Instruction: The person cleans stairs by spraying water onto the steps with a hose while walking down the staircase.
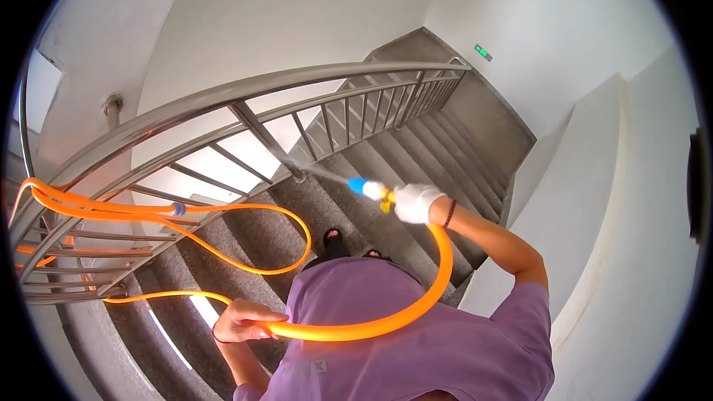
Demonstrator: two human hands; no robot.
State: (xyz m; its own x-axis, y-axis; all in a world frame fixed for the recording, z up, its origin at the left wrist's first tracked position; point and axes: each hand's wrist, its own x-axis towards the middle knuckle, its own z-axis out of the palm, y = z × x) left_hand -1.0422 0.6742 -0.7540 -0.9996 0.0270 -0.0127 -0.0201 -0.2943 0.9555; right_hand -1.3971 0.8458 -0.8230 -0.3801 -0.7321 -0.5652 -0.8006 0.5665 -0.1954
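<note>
My right hand (417, 203), in a white glove, is closed around a hose nozzle (371, 189) with a blue tip and yellow fittings. A thin water spray (319, 171) leaves the tip toward the foot of a railing post. From the glove the orange hose (386, 324) curves down across my front to my bare left hand (249, 319), whose fingers wrap round it. Past that hand the hose runs left to the railing. More of it hangs in loops over the handrail, gathered by a bluish tie (179, 209).
Grey stone stairs (401, 152) descend ahead to a landing (483, 119). A metal railing (245, 89) borders them on the left, and a white wall (564, 238) on the right. A green exit sign (483, 53) hangs low on the far wall. My sandalled foot (332, 236) stands on a step.
</note>
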